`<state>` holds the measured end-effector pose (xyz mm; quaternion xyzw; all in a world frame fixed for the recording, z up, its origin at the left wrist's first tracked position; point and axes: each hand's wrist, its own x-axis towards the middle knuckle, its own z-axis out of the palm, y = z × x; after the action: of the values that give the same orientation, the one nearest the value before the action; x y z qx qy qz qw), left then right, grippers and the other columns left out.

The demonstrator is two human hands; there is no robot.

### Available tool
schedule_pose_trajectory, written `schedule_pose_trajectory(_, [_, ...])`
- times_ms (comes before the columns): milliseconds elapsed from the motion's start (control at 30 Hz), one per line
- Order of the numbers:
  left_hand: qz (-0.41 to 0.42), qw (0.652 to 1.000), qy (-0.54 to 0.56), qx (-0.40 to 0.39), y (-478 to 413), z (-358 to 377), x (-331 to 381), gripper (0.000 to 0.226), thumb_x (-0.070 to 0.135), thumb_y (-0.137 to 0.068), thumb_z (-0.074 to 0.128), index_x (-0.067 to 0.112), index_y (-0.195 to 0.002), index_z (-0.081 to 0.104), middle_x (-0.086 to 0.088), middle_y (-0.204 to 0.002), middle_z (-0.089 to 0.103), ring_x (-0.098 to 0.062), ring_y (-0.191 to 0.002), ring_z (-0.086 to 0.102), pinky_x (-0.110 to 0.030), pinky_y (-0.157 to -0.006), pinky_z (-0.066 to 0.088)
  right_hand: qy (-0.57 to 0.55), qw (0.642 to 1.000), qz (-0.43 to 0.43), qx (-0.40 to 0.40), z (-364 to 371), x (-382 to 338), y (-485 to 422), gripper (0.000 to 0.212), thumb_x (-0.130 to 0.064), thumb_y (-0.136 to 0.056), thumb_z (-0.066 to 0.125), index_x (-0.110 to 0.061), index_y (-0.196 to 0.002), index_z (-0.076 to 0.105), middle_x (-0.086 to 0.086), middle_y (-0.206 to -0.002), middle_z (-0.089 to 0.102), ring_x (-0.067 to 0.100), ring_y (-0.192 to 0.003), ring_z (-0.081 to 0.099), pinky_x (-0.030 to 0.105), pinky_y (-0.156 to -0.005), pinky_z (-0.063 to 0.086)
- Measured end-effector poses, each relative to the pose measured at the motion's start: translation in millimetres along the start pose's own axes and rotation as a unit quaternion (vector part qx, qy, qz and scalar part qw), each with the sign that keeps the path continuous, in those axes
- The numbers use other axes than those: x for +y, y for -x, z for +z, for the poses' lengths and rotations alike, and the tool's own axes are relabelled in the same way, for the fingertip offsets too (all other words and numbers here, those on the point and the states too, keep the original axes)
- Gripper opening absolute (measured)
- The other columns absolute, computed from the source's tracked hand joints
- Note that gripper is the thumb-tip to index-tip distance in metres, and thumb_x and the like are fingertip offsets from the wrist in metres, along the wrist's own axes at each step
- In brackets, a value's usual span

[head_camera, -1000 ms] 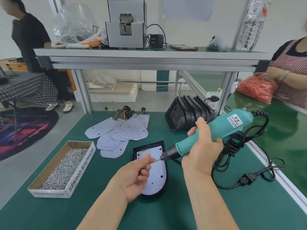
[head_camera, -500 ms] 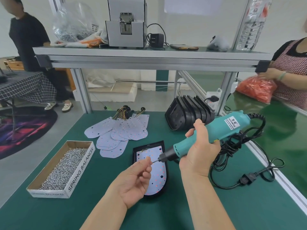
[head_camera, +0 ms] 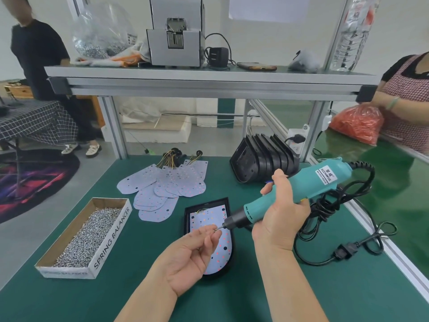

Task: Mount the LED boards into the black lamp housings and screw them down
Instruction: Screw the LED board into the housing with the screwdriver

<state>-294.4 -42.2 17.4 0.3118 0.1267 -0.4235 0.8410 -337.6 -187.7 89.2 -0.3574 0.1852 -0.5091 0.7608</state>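
A black lamp housing (head_camera: 187,219) lies on the green mat in front of me with a white LED board (head_camera: 210,219) seated inside it. My right hand (head_camera: 279,219) grips a teal electric screwdriver (head_camera: 299,188), its bit pointing left over the board. My left hand (head_camera: 191,254) pinches a small screw (head_camera: 217,228) at the bit's tip. More LED boards (head_camera: 162,184) with wires lie fanned out behind. A row of black housings (head_camera: 264,160) stands at the back right.
A cardboard box of screws (head_camera: 86,235) sits at the left. The screwdriver's black cord and plug (head_camera: 343,252) coil at the right by the bench's aluminium edge. An overhead shelf (head_camera: 209,82) carries a grey machine. Other people stand at far left and right.
The screwdriver has dipped slightly lower and nearer the board. My left hand's fingertips have brought the screw up against the bit tip.
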Motion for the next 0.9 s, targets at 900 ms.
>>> schedule_pose_trajectory(900, [0.041, 0.997, -0.06, 0.026, 3, 12, -9, 0.017, -0.016, -0.067, 0.067, -0.015, -0.083, 0.07, -0.024, -0.081, 0.071, -0.022, -0.063, 0.072, -0.019, -0.048, 0.056, -0.017, 0.999, 0.033, 0.024, -9, 5, -13, 0.019, -0.021, -0.081, 0.073, -0.018, -0.082, 0.054, -0.01, -0.056, 0.057, 0.008, -0.051, 0.051, 0.016, -0.049, 0.042])
